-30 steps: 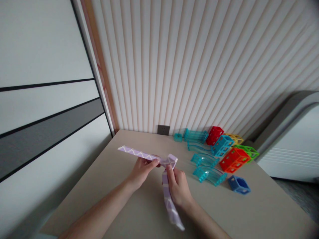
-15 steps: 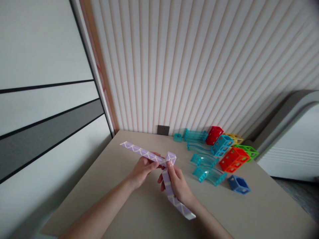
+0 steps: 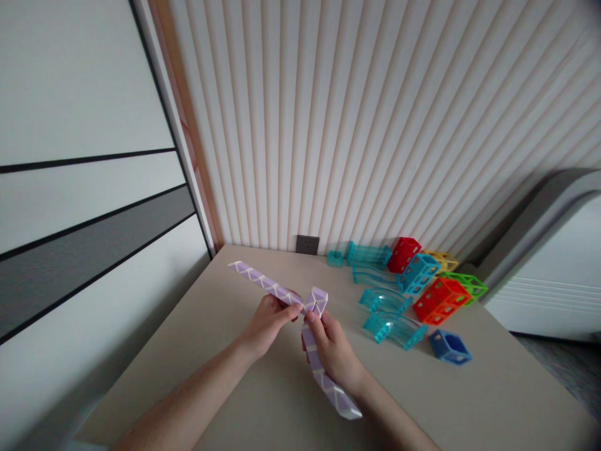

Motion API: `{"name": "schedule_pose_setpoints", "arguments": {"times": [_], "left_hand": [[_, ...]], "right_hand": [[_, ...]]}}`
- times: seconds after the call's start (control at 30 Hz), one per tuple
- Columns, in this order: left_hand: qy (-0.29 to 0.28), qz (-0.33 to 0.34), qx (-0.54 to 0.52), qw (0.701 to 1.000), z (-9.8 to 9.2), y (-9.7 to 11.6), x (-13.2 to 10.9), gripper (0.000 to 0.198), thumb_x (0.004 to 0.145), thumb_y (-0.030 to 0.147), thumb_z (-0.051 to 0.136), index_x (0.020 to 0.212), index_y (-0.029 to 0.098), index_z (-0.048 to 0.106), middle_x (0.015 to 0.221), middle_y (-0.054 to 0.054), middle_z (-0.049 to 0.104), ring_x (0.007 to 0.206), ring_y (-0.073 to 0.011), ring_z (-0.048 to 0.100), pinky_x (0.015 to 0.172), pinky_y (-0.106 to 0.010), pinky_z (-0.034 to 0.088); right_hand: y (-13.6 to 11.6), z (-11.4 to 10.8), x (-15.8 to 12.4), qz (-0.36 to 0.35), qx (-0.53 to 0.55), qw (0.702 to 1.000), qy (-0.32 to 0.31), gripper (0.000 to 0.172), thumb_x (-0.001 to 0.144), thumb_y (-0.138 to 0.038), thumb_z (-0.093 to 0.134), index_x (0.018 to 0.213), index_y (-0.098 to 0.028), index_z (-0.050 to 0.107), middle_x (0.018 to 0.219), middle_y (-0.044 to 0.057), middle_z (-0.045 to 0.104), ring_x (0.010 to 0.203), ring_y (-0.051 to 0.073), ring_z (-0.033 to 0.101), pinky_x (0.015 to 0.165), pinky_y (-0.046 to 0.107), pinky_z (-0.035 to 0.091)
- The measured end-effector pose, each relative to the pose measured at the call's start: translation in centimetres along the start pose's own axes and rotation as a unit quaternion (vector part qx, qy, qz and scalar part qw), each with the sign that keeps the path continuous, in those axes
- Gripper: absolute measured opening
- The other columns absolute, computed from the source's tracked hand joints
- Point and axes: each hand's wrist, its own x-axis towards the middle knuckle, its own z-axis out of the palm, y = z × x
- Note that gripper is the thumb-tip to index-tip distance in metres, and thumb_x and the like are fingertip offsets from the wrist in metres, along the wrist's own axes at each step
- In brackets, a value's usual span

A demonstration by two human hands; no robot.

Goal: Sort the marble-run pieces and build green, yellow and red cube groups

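Note:
A purple and white snake puzzle (image 3: 258,279) is held above the table between both hands. Its long straight arm points up and to the left, while a bent arm runs down to the right under my right wrist. My left hand (image 3: 269,322) pinches the straight arm near the middle joint, thumb on top. Around the lower arm, just below a short folded block at the centre, my right hand (image 3: 331,344) is closed with its thumb pressed on the puzzle. Some fingers of both hands are hidden behind the pieces.
Clear teal track pieces (image 3: 385,300) lie on the beige table (image 3: 263,401) at the right. Beside them stand red (image 3: 441,300), light blue (image 3: 419,274), yellow and green frame blocks, with a dark blue ring block (image 3: 449,347) nearer. A socket (image 3: 307,244) sits on the ribbed wall behind.
The straight arm's far end has risen slightly. The central block and lower arm have turned and shifted a little left, with my right hand moving along with them.

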Motion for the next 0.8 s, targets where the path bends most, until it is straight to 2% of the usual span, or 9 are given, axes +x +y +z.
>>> {"name": "schedule_pose_setpoints", "arguments": {"times": [0.23,0.43,0.63,0.8], "left_hand": [[-0.003,-0.003,0.001,1.000,-0.3,-0.4,0.1,0.025,0.079,0.038,0.078,0.076,0.015,0.069,0.070,0.000,0.060,0.069,-0.0137,0.051,0.064,-0.024,0.040],[-0.001,-0.015,-0.021,1.000,-0.5,-0.6,0.1,0.025,0.078,0.036,0.080,0.074,0.014,0.068,0.069,0.000,0.059,0.067,-0.0124,0.050,0.063,-0.024,0.039],[-0.006,-0.016,-0.029,0.999,-0.6,-0.6,0.2,0.026,0.077,0.035,0.081,0.072,0.014,0.066,0.067,0.001,0.057,0.066,-0.0117,0.049,0.062,-0.024,0.039],[-0.003,-0.011,-0.014,1.000,-0.5,-0.1,0.2,0.028,0.076,0.037,0.082,0.073,0.014,0.066,0.067,0.002,0.057,0.065,-0.0111,0.048,0.061,-0.023,0.038]], "right_hand": [[0.3,-0.6,0.1,-0.021,-0.114,0.993,0.006,0.049,0.098,-0.066,0.042,0.102,-0.020,0.060,0.069,0.000,0.062,0.054,0.014,0.056,0.051,0.023,0.042],[0.1,-1.0,0.1,-0.037,-0.161,0.986,0.006,0.044,0.101,-0.061,0.041,0.104,-0.021,0.061,0.070,0.002,0.065,0.059,0.017,0.060,0.056,0.024,0.041],[0.3,-1.2,0.0,-0.044,-0.186,0.981,0.012,0.041,0.102,-0.058,0.040,0.107,-0.023,0.060,0.071,0.002,0.067,0.061,0.018,0.062,0.057,0.025,0.038],[0.2,-0.8,-0.3,-0.066,-0.171,0.982,0.036,0.039,0.104,-0.055,0.038,0.105,-0.022,0.058,0.071,-0.001,0.062,0.060,0.015,0.057,0.057,0.024,0.038]]}}
